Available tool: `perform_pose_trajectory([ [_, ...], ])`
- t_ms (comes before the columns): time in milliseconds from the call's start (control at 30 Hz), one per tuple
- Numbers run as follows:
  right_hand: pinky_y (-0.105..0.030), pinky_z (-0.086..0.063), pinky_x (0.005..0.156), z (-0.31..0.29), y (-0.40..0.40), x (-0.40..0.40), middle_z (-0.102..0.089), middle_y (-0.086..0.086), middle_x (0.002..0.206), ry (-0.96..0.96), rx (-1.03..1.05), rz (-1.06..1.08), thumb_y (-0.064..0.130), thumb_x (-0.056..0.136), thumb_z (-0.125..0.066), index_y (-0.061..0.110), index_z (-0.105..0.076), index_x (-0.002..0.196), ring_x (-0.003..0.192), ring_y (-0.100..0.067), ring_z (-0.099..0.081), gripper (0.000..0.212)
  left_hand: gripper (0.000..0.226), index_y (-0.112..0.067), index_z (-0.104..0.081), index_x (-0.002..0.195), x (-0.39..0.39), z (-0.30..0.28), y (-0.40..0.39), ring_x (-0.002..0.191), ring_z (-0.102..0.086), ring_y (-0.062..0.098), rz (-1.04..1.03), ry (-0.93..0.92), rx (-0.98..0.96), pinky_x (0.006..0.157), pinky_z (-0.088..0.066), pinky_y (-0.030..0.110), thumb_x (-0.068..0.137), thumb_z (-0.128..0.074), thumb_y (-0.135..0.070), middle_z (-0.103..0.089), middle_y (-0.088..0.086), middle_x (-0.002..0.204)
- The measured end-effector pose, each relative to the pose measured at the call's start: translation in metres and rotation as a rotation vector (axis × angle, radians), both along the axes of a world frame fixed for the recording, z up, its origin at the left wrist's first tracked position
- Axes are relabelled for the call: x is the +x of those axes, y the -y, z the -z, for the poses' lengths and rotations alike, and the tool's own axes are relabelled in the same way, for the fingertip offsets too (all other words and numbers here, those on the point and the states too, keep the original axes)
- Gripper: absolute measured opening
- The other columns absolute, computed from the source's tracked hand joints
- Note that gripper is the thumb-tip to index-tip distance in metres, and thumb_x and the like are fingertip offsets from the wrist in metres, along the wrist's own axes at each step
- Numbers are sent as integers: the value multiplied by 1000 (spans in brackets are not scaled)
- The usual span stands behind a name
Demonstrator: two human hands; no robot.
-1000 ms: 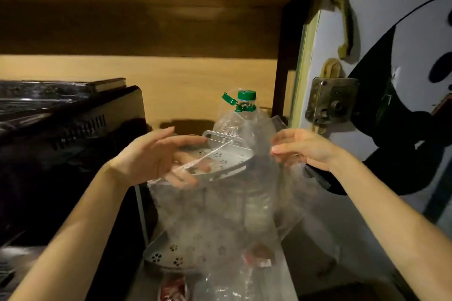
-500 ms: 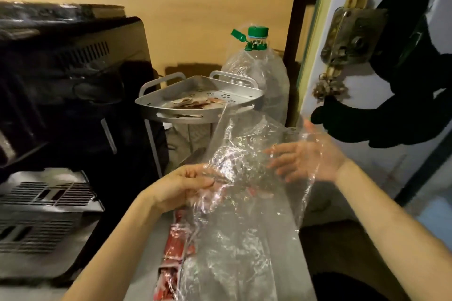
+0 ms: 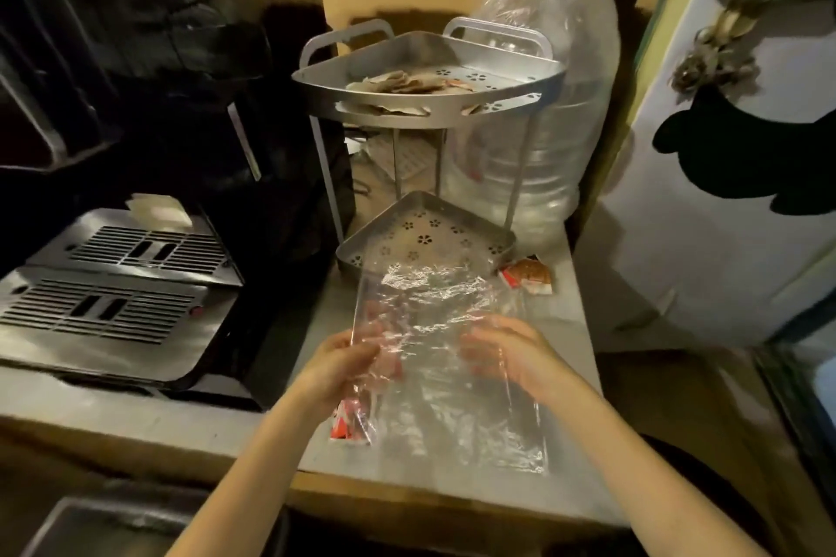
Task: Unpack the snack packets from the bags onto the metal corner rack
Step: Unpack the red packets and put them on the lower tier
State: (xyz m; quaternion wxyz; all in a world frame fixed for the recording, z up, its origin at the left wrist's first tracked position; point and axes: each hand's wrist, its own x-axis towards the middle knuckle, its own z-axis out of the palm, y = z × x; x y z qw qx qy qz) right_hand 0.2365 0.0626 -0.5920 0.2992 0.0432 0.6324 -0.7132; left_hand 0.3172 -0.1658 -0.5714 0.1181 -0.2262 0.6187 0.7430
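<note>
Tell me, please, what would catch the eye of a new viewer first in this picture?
First, the clear plastic bag in the middle of the counter, gripped by the left hand and the right hand. Behind it stands the metal corner rack, with packets on its upper tier and a bare lower tier. A big water bottle stands at the rack's right.

The corner rack is dull silver, its trays punched with small flower-shaped holes. A clear crinkled bag shows red and white packets beneath, and the big clear bottle has a green collar.
</note>
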Motion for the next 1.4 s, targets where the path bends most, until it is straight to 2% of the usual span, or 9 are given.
perform_pose_trajectory([
  [100, -31, -57, 53, 10, 17, 11, -66, -16, 103, -25, 59, 41, 3, 83, -62, 6, -61, 111, 67, -20, -71, 28, 37, 0, -52, 121, 3, 7, 7, 74, -61, 20, -124, 53, -319, 72, -55, 37, 85, -59, -6, -63, 7, 85],
  [200, -42, -55, 76, 22, 37, 17, -68, -13, 103, -70, 194, 75, 7, 83, -63, 6, -59, 117, 85, -27, -68, 34, 62, -14, -29, 140, 8, 8, 5, 96, -60, 18, -142, -97, -708, 85, -54, 26, 86, -59, -12, -53, 3, 122],
  [267, -43, -49, 95, 25, 53, 22, -65, -11, 116, -81, 219, 81, 9, 82, -64, 8, -55, 124, 103, -28, -63, 43, 64, -21, -22, 144, 12, 15, 4, 133, -35, 24, -50, -241, -1070, 109, -35, 37, 89, -55, -17, -32, 7, 147],
  [367, -31, -45, 94, 26, 77, 30, -58, -3, 123, -91, 248, 115, 11, 85, -62, 9, -49, 130, 107, -20, -57, 47, 56, -21, -17, 145, 16, 26, 3, 143, 3, 14, 91, -298, -1366, 117, -4, 39, 94, -38, -28, -8, 3, 156],
  [600, -24, -50, 55, 28, 108, 32, -66, -7, 87, -106, 220, 111, 7, 85, -61, 11, -60, 94, 71, -20, -63, 10, 53, -27, 11, 139, -4, 67, 15, 135, 24, 7, 272, -187, -1270, 110, 15, 28, 95, -7, -51, 20, -6, 150],
  [800, -33, -56, 74, 32, 103, 28, -71, -9, 89, -179, 259, 43, 15, 83, -63, 12, -68, 90, 83, -25, -68, 8, 56, -30, 21, 138, -8, 89, 18, 136, 24, 6, 362, -81, -1117, 114, 15, 36, 91, 3, -53, 20, -5, 155],
  [900, -26, -53, 60, 27, 89, 26, -69, -3, 85, -231, 267, 63, 19, 90, -56, 18, -65, 86, 74, -18, -65, 10, 55, -32, 22, 135, -8, 92, 20, 133, 23, 3, 363, -55, -1148, 113, 16, 34, 89, 4, -55, 18, -7, 155],
  [1233, -34, -35, 100, 28, 22, 9, -57, -5, 125, -650, 1071, -71, 12, 87, -55, 15, -61, 114, 120, -24, -43, 28, 61, -29, 20, 137, -12, 97, 25, 142, 15, 14, 391, -9, -1232, 115, 13, 38, 87, 5, -59, 16, -3, 155],
  [1400, -40, -36, 100, 27, -1, 7, -43, -11, 138, -445, 1229, 28, 26, 84, -61, 13, -38, 134, 127, -30, -35, 57, 61, -24, -6, 147, -24, 89, 20, 144, 1, 22, 352, 31, -1200, 117, 1, 46, 94, -15, -52, -1, 2, 158],
])
